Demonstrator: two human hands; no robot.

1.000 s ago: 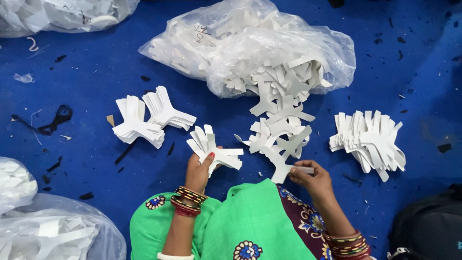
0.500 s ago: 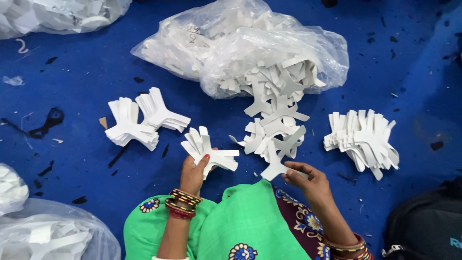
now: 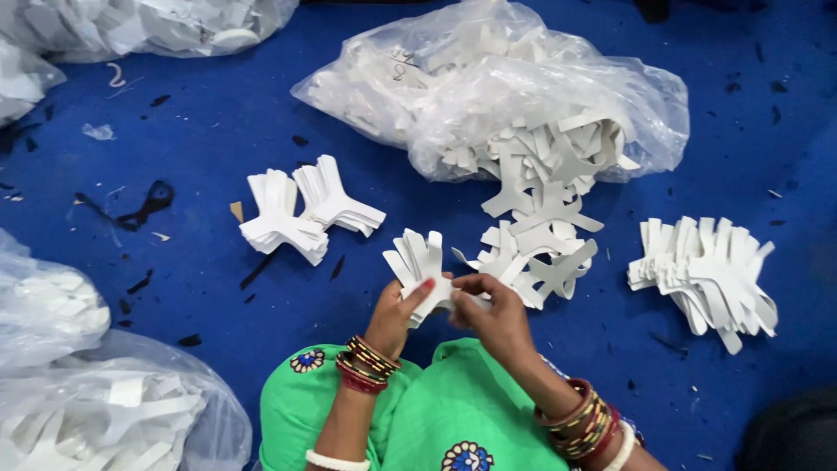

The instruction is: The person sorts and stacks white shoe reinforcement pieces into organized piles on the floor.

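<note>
Both hands, left hand [image 3: 394,316] and right hand [image 3: 491,316], are pinching a fanned stack [image 3: 420,264] of white cutouts above the lap, near the loose pile [image 3: 536,249]; uneven finger pressure is likely risking slippage and scattering.

A blue floor [image 3: 209,113] lay scattered with dark scraps [image 3: 144,202]. Two neat stacks of white cut-outs [image 3: 305,209] sat on the left, a fanned stack [image 3: 706,270] on the right. An open clear plastic bag [image 3: 497,87] spilled loose white pieces [image 3: 545,218], with more filled bags [image 3: 87,410] at the left edge.
</note>
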